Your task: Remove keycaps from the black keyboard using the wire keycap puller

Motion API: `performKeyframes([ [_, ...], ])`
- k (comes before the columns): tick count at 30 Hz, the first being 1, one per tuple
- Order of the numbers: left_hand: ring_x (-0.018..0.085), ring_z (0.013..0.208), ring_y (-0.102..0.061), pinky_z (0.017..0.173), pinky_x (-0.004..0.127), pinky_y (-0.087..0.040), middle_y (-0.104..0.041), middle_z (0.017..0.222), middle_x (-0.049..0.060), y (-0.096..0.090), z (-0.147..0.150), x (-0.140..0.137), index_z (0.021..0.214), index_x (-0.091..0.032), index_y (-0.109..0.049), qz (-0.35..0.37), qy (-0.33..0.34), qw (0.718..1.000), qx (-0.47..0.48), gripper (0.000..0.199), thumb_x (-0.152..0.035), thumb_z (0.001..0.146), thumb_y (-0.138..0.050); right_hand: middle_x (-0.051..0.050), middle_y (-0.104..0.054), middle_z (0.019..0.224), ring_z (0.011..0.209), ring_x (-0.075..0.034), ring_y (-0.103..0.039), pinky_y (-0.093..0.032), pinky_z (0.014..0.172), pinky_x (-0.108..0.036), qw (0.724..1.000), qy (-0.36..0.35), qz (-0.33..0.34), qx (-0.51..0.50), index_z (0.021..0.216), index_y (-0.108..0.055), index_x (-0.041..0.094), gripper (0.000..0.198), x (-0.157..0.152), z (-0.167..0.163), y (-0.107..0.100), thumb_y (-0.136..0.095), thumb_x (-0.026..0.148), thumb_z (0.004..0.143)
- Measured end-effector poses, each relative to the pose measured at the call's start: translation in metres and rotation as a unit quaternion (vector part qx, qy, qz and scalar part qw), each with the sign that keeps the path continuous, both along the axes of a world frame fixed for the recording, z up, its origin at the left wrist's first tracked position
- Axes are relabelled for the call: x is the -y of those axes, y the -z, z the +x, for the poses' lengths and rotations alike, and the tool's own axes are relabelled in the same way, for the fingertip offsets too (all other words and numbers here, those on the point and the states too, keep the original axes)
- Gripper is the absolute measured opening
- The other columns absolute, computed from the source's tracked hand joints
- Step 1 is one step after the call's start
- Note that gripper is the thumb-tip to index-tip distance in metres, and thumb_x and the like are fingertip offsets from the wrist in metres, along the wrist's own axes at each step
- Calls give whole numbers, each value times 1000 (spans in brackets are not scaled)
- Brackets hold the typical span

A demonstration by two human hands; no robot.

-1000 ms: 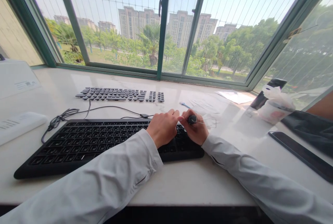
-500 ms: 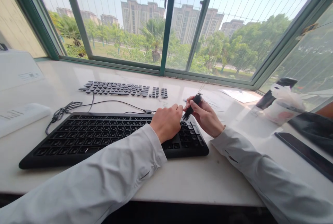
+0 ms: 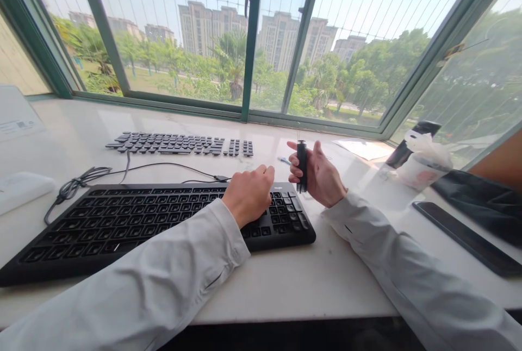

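A black keyboard with its keycaps off lies on the white counter. My left hand is closed over its right part, fingers bunched; anything inside them is hidden. Just beyond the keyboard's right end, my right hand holds a small black keyboard brush upright. Its short bristles point down, and thin wires stick up from its top. Some fingers of that hand are curled round the brush, while the thumb is raised off it. The removed keycaps lie in rows behind the keyboard.
A coiled cable runs behind the keyboard. A small blue-and-white item lies near my right hand. To the right are a phone, a cup in a plastic bag and a paper sheet. The window frame borders the counter.
My right hand has moved apart from my left and turned the brush from tilted to upright, loosening its thumb. The left hand stays closed over the keyboard. The view has shifted slightly right.
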State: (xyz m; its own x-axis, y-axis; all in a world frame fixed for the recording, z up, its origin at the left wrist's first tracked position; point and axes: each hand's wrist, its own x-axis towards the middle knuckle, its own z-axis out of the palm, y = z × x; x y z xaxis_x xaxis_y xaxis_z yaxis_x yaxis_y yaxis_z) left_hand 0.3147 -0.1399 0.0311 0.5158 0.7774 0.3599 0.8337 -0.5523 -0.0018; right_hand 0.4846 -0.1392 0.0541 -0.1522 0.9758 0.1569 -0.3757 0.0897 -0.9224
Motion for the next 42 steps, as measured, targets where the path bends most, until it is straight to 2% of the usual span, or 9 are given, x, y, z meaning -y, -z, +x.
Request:
performKeyframes([
  [4,23,71,-64,58,32,-42,-64,93,6,-1,0,0,95,-20,-53,-10,-6,1000,-3,21,-13,85,-36,5,-35,63,44,-7,-23,-22,39,-21,995,0,56,84,125,-55,21,53,-5,4,8,-47,59,89],
  [7,23,69,-64,57,32,-41,-64,92,4,-1,0,-1,94,-21,-52,-11,-5,1000,0,20,-14,86,-35,6,-34,61,41,-6,-20,-19,37,-20,987,1,82,137,136,-48,28,56,-4,5,9,-44,60,90],
  [10,22,67,-63,57,32,-41,-64,91,3,0,1,-1,93,-21,-52,-8,-1,1000,3,20,-16,89,-33,6,-36,61,41,-7,-23,-19,38,-19,988,-25,59,140,144,-34,37,60,-1,7,6,-41,61,90],
  [14,22,68,-63,57,31,-41,-64,91,4,0,0,-1,94,-22,-53,-14,-4,1000,2,22,-16,90,-32,4,-42,64,44,-10,-29,-24,41,-22,994,-72,15,82,147,-34,30,64,-1,10,1,-26,62,91],
  [20,22,71,-63,61,32,-42,-64,92,5,-2,1,-1,95,-22,-54,-31,-12,999,-2,23,-17,90,-32,6,-32,60,45,-9,-20,-17,40,-22,995,-67,20,71,133,-52,20,58,-4,8,3,-38,58,91],
  [25,21,71,-63,63,32,-43,-64,92,5,-2,1,0,96,-21,-54,-33,-16,999,-9,23,-16,90,-33,6,-28,58,44,-7,-19,-16,40,-22,995,-59,27,78,105,-64,17,49,-3,7,3,-42,57,90],
  [28,21,72,-63,62,32,-43,-64,93,6,-3,1,1,97,-21,-53,-33,-15,999,-11,22,-15,89,-33,5,-30,58,44,-8,-24,-20,41,-22,995,-62,40,67,94,-64,18,42,-4,9,3,-43,53,90],
  [34,22,72,-64,64,33,-44,-64,93,5,-4,0,2,96,-21,-53,-38,-13,999,-5,21,-15,89,-34,2,-35,63,57,-13,-39,-40,55,-27,998,-32,52,16,80,-56,21,37,-2,4,5,-47,57,86],
  [42,23,82,-65,73,35,-46,-63,99,8,-2,1,1,102,-20,-54,-44,-19,999,-9,24,-13,88,-35,2,-32,69,61,-12,-34,-38,58,-24,997,-54,48,-18,73,-47,21,26,-2,-12,20,-61,41,83],
])
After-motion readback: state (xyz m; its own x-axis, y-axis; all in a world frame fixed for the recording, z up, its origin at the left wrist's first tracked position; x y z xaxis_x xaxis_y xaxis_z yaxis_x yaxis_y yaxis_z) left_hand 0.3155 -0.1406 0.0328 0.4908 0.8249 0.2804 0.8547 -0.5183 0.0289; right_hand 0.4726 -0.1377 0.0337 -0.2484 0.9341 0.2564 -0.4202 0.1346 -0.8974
